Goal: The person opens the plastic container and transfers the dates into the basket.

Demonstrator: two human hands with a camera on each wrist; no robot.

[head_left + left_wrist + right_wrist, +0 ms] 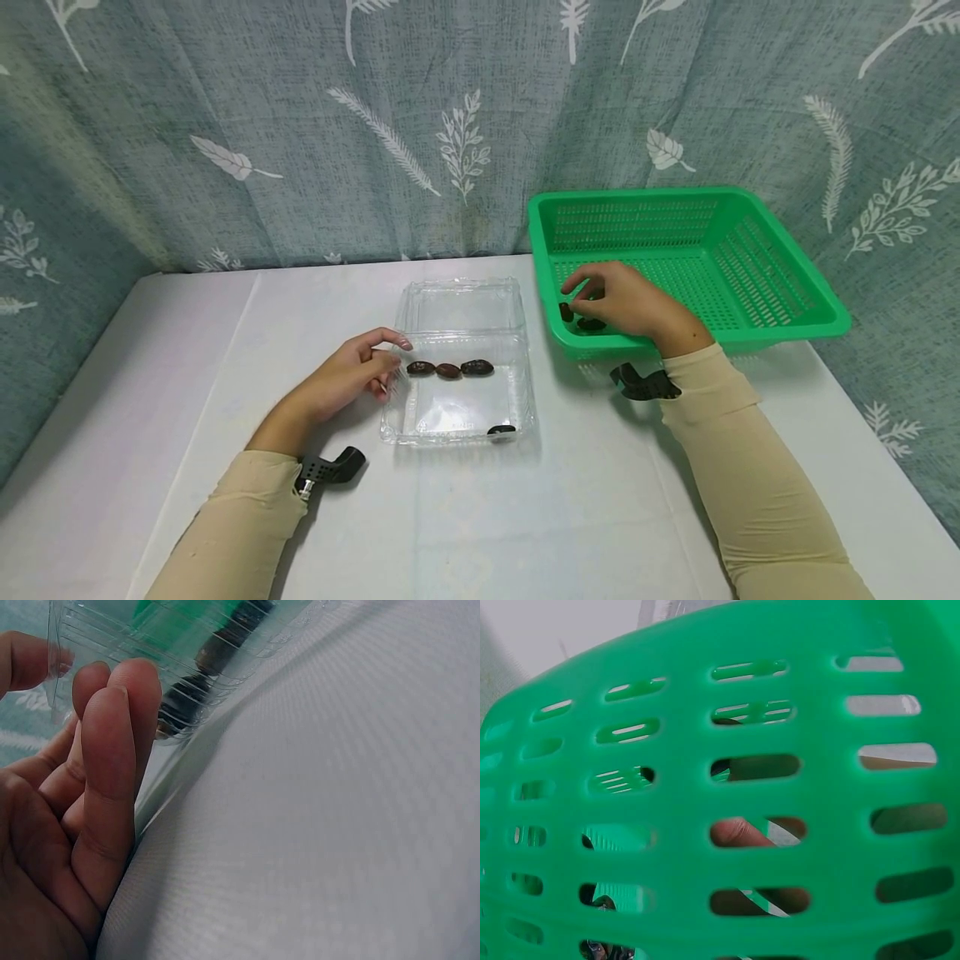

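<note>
My left hand (348, 375) is at the left side of a clear plastic clamshell box (465, 408), its fingertips right at the rim and nothing pinched between them. In the left wrist view, bent fingers (109, 750) show beside the box wall. Three dark brown dates (448, 372) lie in a row inside, and another date (501, 431) sits by the front right corner. My right hand (622, 300) reaches into a green basket (813, 312), thumb and index finger apart. Below them lie two dates (591, 323). The basket wall mostly hides this hand in the right wrist view.
The box's lid (461, 307) is folded back toward the curtain (300, 167). A white cloth (480, 525) covers the table. The basket stands at the back right, close to the box's right side, its raised rim under my right wrist.
</note>
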